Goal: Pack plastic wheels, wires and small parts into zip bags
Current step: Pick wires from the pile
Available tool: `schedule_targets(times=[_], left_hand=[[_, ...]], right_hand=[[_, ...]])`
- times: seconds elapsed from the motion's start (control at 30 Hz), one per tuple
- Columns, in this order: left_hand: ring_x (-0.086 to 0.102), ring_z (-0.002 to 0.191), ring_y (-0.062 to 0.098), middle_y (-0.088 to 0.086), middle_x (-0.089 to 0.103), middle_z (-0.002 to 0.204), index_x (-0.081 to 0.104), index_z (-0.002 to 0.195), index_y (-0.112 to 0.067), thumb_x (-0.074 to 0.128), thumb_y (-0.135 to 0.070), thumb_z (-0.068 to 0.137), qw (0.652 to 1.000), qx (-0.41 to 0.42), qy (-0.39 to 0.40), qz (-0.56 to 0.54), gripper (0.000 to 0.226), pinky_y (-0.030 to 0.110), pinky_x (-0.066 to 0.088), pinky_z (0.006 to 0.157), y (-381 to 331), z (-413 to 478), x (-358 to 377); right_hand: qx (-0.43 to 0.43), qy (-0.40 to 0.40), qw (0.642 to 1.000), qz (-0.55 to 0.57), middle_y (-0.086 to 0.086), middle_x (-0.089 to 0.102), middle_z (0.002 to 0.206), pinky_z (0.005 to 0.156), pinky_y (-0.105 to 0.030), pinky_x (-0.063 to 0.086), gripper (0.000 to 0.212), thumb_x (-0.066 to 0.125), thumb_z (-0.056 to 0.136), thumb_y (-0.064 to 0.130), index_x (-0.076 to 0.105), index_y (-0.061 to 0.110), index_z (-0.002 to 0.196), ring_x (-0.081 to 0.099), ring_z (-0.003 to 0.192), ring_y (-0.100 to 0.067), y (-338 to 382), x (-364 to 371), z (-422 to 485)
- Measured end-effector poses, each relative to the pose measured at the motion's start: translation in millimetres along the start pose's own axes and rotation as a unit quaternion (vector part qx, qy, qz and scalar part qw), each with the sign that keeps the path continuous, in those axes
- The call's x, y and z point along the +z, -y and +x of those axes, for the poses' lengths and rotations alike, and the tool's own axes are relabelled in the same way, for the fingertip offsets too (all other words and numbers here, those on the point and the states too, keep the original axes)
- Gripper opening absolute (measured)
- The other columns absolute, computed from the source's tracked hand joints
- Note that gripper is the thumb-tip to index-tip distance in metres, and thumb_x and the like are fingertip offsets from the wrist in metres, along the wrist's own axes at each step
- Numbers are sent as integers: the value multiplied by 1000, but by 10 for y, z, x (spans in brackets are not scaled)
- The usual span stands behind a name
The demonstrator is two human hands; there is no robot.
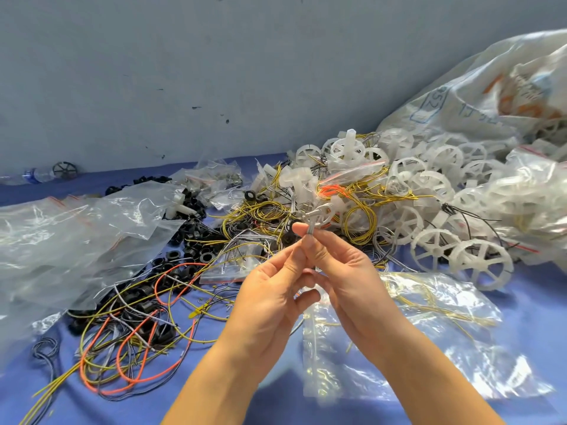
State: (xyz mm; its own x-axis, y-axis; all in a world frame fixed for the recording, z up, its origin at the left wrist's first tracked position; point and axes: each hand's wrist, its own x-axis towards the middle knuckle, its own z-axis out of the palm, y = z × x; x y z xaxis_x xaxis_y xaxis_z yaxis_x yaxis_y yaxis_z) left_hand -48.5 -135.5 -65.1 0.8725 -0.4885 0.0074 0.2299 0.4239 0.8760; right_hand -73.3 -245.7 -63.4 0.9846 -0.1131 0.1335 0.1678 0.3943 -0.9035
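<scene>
Left hand (pixel 270 291) and right hand (pixel 346 271) both pinch a small grey wire coil (pixel 312 221) above mid worktop (pixel 535 305). Looks like tidying it for bagging; next needs the zip bag (pixel 429 348), front right, held open.

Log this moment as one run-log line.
left hand: pinches grey wire coil | right hand: pinches same coil | zip bag: lies below hands, yellow wires inside

Blue cloth (pixel 537 302) meets a scuffed grey wall (pixel 214 72); 1 clear bottle (pixel 30 176) lies far left, 1 printed white sack (pixel 491 96) slumps right.
</scene>
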Motion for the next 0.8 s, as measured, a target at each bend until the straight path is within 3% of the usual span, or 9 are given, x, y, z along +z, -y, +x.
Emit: schedule_targets(times=[0.13, 0.27, 0.33, 0.47, 0.53, 0.67, 0.73, 0.8], left_hand=[[52, 59, 0, -13, 63, 68, 76, 107, -18, 63, -25, 93, 980, 68, -109, 155, 20, 14, 48, 59, -7, -6, -164], [62, 71, -6, -15, 73, 82, 76, 102, -22, 60, -14, 95, 918, 198, -91, 331, 19, 5, 44, 66, -60, -103, -239], [64, 77, -5, -16, 73, 86, 75, 101, -25, 61, -16, 95, 899, 199, -88, 380, 18, 6, 43, 69, -60, -154, -295], [62, 84, -1, -16, 67, 90, 72, 100, -24, 63, -18, 93, 786, 239, -104, 561, 13, 11, 41, 71, -35, -189, -436], [60, 81, -1, -17, 64, 90, 72, 102, -21, 62, -18, 94, 764, 246, -98, 588, 13, 11, 40, 70, -71, -204, -468], [59, 87, -5, -15, 67, 92, 72, 100, -23, 61, -17, 95, 747, 219, -146, 611, 14, 6, 39, 73, -173, -243, -613], [59, 80, -5, -13, 69, 82, 70, 92, -29, 61, -20, 95, 766, 155, -167, 601, 13, 8, 41, 67, -195, -281, -709], [60, 70, -4, -14, 66, 68, 70, 87, -31, 60, -24, 95, 774, 95, -172, 602, 14, 13, 42, 58, -185, -305, -779]], right_hand=[[14, 1, 995, -97, 6, 75, 107, 88, -30, 48, 41, 69, 73, 45, 75, 27, 109, 67, 100, -4, 3, -17, -43], [51, -4, 992, -117, 8, 74, 107, 88, -33, 52, 40, 63, 75, 57, 78, 29, 100, 65, 106, -8, 19, -33, -81], [79, -17, 990, -115, 8, 75, 104, 83, -29, 53, 33, 59, 86, 50, 79, 25, 94, 65, 104, -11, 21, -46, -98], [89, -16, 979, -185, 11, 76, 97, 82, -27, 53, 26, 57, 95, 38, 79, 28, 84, 66, 104, -12, 0, -53, -145], [93, -5, 973, -209, 11, 76, 97, 81, -27, 52, 25, 58, 94, 36, 79, 32, 80, 66, 98, -8, 24, -27, -162], [74, -42, 982, -167, 4, 74, 102, 69, -19, 51, 17, 58, 96, 29, 72, 24, 104, 66, 89, -9, 64, -86, -137], [-35, -45, 948, -314, 9, 71, 106, 74, -13, 47, 21, 57, 97, 16, 69, 30, 108, 64, 92, -4, 54, -201, -128], [-130, 22, 847, -515, 12, 63, 117, 89, -18, 43, 42, 51, 92, -2, 71, 33, 105, 57, 105, -4, 1, -287, -131]])
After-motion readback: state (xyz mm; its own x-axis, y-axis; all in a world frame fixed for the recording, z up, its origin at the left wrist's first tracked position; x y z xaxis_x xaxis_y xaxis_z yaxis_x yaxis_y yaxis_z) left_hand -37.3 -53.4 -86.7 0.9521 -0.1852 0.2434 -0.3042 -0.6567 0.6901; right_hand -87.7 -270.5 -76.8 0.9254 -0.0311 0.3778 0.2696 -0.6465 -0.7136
